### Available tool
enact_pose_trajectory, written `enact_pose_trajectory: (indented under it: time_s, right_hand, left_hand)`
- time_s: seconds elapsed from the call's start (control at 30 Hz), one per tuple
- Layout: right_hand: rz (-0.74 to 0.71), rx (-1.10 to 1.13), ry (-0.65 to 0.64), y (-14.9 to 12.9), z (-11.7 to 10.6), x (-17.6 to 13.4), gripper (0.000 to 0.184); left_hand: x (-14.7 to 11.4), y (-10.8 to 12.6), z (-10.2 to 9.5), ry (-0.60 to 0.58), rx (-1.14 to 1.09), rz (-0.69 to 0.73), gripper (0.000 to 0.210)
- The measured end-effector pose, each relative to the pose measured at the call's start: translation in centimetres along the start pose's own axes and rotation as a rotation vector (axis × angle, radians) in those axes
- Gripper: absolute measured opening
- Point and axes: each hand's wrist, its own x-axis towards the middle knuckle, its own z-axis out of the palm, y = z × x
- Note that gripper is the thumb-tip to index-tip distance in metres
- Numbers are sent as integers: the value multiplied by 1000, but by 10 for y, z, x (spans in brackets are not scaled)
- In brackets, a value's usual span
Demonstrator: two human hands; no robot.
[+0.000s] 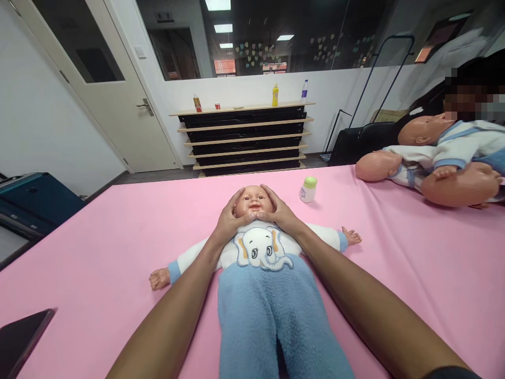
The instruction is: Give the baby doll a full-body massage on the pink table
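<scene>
You have both hands on the head of the baby doll (264,292), which lies face up in the middle of the pink worktop (130,221), head toward the far edge and legs toward you. Your left hand (229,218) and right hand (286,215) are opened out, not clenched, each curved round one side of the face with fingers by the temple and thumb along the chin. How hard they press, you cannot tell from here.

For good form, match the two sides: equal pressure, thumbs level, fingertips following the curve of the head so that it doesn't roll. Light contact should be enough.

Mind your forearms, which pass over the doll's outstretched arms. The white bottle (308,190) with the green cap stands near the far edge, just beyond your right hand, so an outward sweep there could tip it. More dolls (460,181) lie toward the far right corner. The widest room is to your left, between the doll's hand and the left edge, with the dark tablet or phone (23,337) nearer you.
</scene>
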Motion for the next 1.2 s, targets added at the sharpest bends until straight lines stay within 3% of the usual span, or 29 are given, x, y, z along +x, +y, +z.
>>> enact_pose_trajectory:
  time_s: [0.23, 0.4, 0.5, 0.63, 0.73, 1.03, 1.2]
  right_hand:
    - [105, 394, -109, -1, -1, 2, 94]
    - [115, 442, -71, 3, -2, 4, 75]
    - [84, 353, -32, 5, 0, 4, 73]
    - [8, 16, -10, 1, 2, 0, 100]
    - [-14, -55, 1, -1, 1, -1, 104]
    - [100, 408, -99, -1, -1, 2, 90]
    - [119, 459, -58, 2, 1, 4, 77]
  left_hand:
    - [4, -5, -2, -29, -177, -46, 77]
    - [6, -10, -2, 1, -242, -85, 65]
    - [6, -10, -2, 15, -183, -43, 62]
    - [3, -5, -1, 4, 4, 25, 85]
    - [2, -1, -1, -7, 19, 1, 89]
    - [2, -3, -2, -34, -137, -38, 78]
    - [4, -6, -1, -6, -129, -41, 68]
